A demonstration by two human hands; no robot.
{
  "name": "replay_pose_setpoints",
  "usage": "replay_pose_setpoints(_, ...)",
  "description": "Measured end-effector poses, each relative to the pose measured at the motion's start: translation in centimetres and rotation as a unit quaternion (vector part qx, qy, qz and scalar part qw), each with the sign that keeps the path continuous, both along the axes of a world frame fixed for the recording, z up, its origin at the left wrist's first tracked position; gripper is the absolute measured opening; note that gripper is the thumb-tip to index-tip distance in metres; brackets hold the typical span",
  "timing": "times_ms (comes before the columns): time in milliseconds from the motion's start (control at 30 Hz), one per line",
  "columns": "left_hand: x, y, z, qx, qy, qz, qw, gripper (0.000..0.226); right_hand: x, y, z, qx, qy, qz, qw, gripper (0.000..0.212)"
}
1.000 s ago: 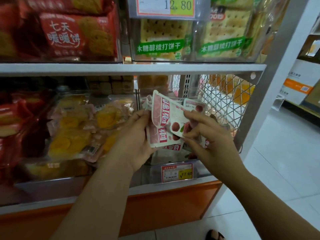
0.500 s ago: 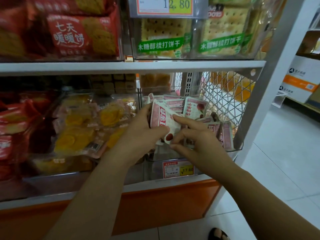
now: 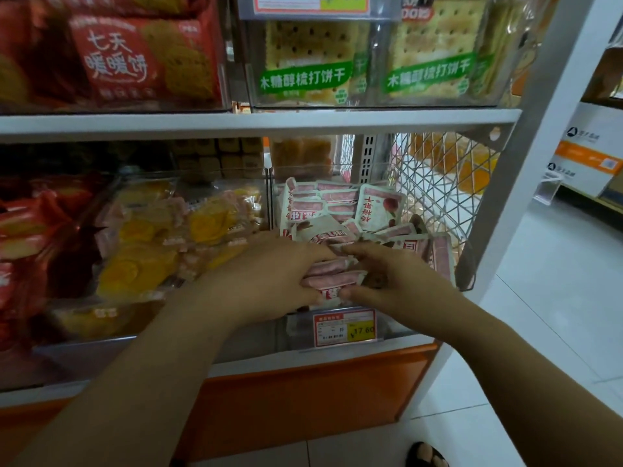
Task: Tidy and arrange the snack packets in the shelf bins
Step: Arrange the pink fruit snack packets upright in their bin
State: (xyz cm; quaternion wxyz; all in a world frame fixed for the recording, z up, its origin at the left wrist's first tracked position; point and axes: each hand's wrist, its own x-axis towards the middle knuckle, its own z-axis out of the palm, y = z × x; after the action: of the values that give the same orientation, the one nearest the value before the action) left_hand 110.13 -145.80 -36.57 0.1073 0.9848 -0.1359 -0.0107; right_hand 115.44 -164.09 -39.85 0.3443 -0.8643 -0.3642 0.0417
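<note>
Your left hand [image 3: 269, 278] and right hand [image 3: 397, 281] meet at the front of the clear bin [image 3: 296, 326] at the right end of the lower shelf. Both grip the same stack of pink-and-white packets [image 3: 332, 276]. The left fingers curl round its near end, and the right thumb and fingers pinch the other end. The stack lies flat, low in the bin, just above the price tag [image 3: 344, 327] on the bin's front wall.

Behind your hands, more packets of the same kind fill the bin in a loose heap. One upright packet [image 3: 379, 208] leans near the back. The neighbouring bin to the left holds yellow packets [image 3: 151, 247], and red ones lie further left.

A wire mesh panel [image 3: 435, 183] closes off the shelf's right side. The white shelf board [image 3: 236, 123] above carries red biscuit packs [image 3: 135, 62] and green-labelled cracker packs [image 3: 310, 62] behind clear fronts. Below the lower shelf runs an orange base panel [image 3: 303, 399].

The floor [image 3: 556, 298] is pale tile. Your sandalled foot [image 3: 426, 455] shows at the bottom edge. Cardboard boxes [image 3: 590, 153] sit on another shelf at the far right.
</note>
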Motion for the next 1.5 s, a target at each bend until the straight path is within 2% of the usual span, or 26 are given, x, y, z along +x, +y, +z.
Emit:
replay_pose_setpoints(67, -0.3, 0.2, -0.2, -0.037, 0.034, 0.007, 0.999, 0.041, -0.1, 0.1, -0.1, -0.010, 0.002, 0.026, 1.000, 0.024)
replay_pose_setpoints(133, -0.8, 0.1, -0.5, -0.025, 0.031, 0.010, 0.999, 0.041, -0.3, 0.2, -0.1, -0.021, -0.008, 0.035, 0.999, 0.013)
replay_pose_setpoints(233, -1.6, 0.4, -1.6, 0.111, -0.054, 0.035, 0.992, 0.045, 0.0, 0.2, 0.0, -0.043, -0.015, 0.032, 0.998, 0.023)
replay_pose_setpoints(300, -2.0, 0.5, -2.0, 0.163, -0.075, 0.041, 0.983, 0.053, 0.2, 0.4, 0.0, -0.073, -0.042, 0.043, 0.996, 0.027)
replay_pose_setpoints(367, -2.1, 0.7, -2.0, 0.171, -0.132, 0.008, 0.976, 0.051, 0.3, 0.7, -0.2, -0.095, -0.056, 0.061, 0.992, 0.025)
replay_pose_setpoints(433, -2.0, 1.0, -2.6, 0.149, -0.188, -0.012, 0.971, 0.043, 0.6, 0.6, 0.1, -0.116, -0.025, 0.088, 0.989, 0.023)
replay_pose_setpoints(533, -1.5, 2.0, -4.1, 0.100, -0.205, -0.037, 0.973, 0.041, 1.6, -0.2, 2.7, -0.171, 0.047, 0.124, 0.976, 0.030)
replay_pose_setpoints(633, -1.4, 2.3, -4.3, 0.081, -0.201, -0.043, 0.975, 0.041, 3.7, 0.3, 5.4, -0.112, 0.058, 0.071, 0.989, 0.033)
replay_pose_setpoints(667, -1.5, 2.3, -4.2, 0.078, -0.202, -0.047, 0.975, 0.041, 4.5, 1.0, 5.5, -0.114, 0.036, 0.052, 0.992, 0.035)
replay_pose_setpoints(767, -1.5, 2.5, -4.4, 0.052, -0.220, -0.052, 0.973, 0.039, 7.0, 3.6, 4.0, -0.210, -0.052, 0.014, 0.976, 0.066)
replay_pose_setpoints(833, -1.4, 2.5, -4.8, 0.045, -0.228, -0.048, 0.971, 0.039, 8.1, 4.9, 2.8, -0.237, -0.057, 0.008, 0.970, 0.070)
replay_pose_setpoints(933, -1.3, 2.5, -4.9, 0.042, -0.241, -0.045, 0.969, 0.040, 8.5, 6.3, 2.2, -0.232, -0.101, 0.007, 0.968, 0.040)
replay_pose_setpoints(1000, -1.4, 2.6, -4.8, 0.035, -0.245, -0.047, 0.968, 0.042, 8.1, 6.4, 2.6, -0.184, -0.142, -0.004, 0.973, 0.021)
replay_pose_setpoints(1100, -1.3, 2.6, -4.9, 0.004, -0.250, -0.047, 0.967, 0.042, 7.5, 4.6, 3.9, -0.067, -0.194, -0.051, 0.977, 0.013)
replay_pose_setpoints(1167, -1.3, 2.6, -5.1, -0.001, -0.255, -0.046, 0.966, 0.042, 7.1, 2.7, 4.3, -0.038, -0.266, -0.109, 0.957, 0.013)
replay_pose_setpoints(1200, -1.3, 2.5, -5.1, 0.000, -0.255, -0.045, 0.966, 0.042, 7.0, 1.7, 4.2, -0.055, -0.307, -0.148, 0.939, 0.014)
replay_pose_setpoints(1267, -1.3, 2.5, -5.1, 0.005, -0.248, -0.044, 0.968, 0.043, 7.1, 0.1, 3.9, -0.207, -0.326, -0.213, 0.897, 0.019)
replay_pose_setpoints(1333, -1.3, 2.5, -5.2, 0.009, -0.245, -0.044, 0.969, 0.043, 7.0, -0.6, 4.3, -0.380, -0.223, -0.226, 0.869, 0.027)
replay_pose_setpoints(1367, -1.2, 2.5, -5.2, 0.012, -0.244, -0.042, 0.969, 0.043, 6.9, -0.8, 4.8, -0.413, -0.158, -0.216, 0.871, 0.031)
replay_pose_setpoints(1400, -1.2, 2.5, -5.3, 0.016, -0.244, -0.039, 0.969, 0.043, 6.8, -0.8, 5.2, -0.405, -0.124, -0.206, 0.882, 0.033)
replay_pose_setpoints(1433, -1.2, 2.5, -5.4, 0.018, -0.242, -0.036, 0.969, 0.043, 6.6, -0.6, 5.8, -0.380, -0.127, -0.201, 0.894, 0.033)
replay_pose_setpoints(1500, -1.2, 2.6, -5.5, 0.016, -0.238, -0.034, 0.970, 0.042, 5.9, 0.5, 6.5, -0.280, -0.195, -0.180, 0.922, 0.032)
